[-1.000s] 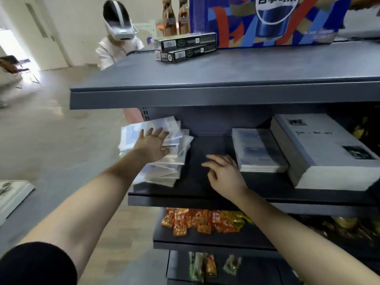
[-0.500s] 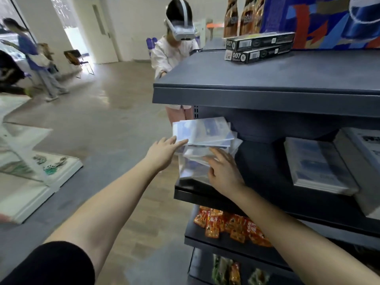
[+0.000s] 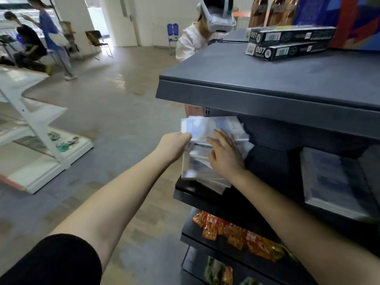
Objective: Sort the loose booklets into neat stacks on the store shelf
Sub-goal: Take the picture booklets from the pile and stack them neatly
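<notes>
You have pale, glossy booklets (image 3: 205, 128) in a slanted, uneven pile at the left end of the dark shelf (image 3: 205, 202).

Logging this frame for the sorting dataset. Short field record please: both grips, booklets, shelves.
left grip: pinches the left edge of the top booklet
right grip: fingers spread, resting on the loose pile
loose pile: fanned and uneven, left end of the middle shelf
neat stack: same shelf, further right, apart from the pile
lower shelf: orange snack packets
top shelf: two black boxes
task state: pile not yet squared
</notes>
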The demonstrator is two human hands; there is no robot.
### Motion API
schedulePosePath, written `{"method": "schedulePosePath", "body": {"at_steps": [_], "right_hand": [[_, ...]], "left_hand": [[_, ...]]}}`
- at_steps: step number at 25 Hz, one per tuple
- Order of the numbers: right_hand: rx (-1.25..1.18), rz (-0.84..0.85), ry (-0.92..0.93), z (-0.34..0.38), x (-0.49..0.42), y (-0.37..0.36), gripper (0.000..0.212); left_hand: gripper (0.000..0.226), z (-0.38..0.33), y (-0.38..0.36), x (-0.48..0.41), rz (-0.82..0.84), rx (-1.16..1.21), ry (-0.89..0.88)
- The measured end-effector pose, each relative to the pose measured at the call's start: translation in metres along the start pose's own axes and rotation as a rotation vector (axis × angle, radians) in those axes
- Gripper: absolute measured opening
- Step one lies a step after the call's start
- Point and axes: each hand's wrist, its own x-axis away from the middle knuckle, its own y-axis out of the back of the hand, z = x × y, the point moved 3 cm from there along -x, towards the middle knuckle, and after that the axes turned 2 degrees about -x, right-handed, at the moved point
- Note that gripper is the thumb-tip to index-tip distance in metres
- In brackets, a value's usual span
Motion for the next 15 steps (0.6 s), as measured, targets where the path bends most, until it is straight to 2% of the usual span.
{"method": "schedulePosePath", "body": {"at_steps": [1, 3, 6, 8, 10, 12, 15], "right_hand": [[0.037, 0.052, 0.009, 0.006, -0.009, -0.001, 0.055], [0.088, 0.111, 0.043, 0.020, -0.020, -0.006, 0.056], [0.094, 0.047, 0.131, 0.032, -0.015, -0.016, 0.030], [0.013, 0.012, 0.191, 0.030, -0.005, -0.019, 0.026], [-0.144, -0.010, 0.234, 0.020, -0.001, -0.013, 0.034], [-0.301, -0.003, 0.288, 0.007, 0.006, -0.003, 0.043], [-0.298, -0.014, 0.367, -0.011, 0.023, 0.010, 0.046]], "left_hand": [[0.016, -0.006, 0.007, 0.001, 0.025, -0.053, -0.010], [0.024, -0.020, 0.022, 0.008, 0.051, -0.103, -0.031], [0.034, -0.027, 0.026, 0.028, 0.016, -0.126, -0.060], [0.030, -0.021, 0.018, 0.041, -0.003, -0.065, -0.067], [0.017, -0.014, 0.013, 0.048, -0.171, 0.010, -0.109], [0.010, -0.004, 0.009, 0.050, -0.263, 0.010, -0.131], [0.011, 0.000, 0.002, 0.048, -0.147, 0.042, -0.109]]}}
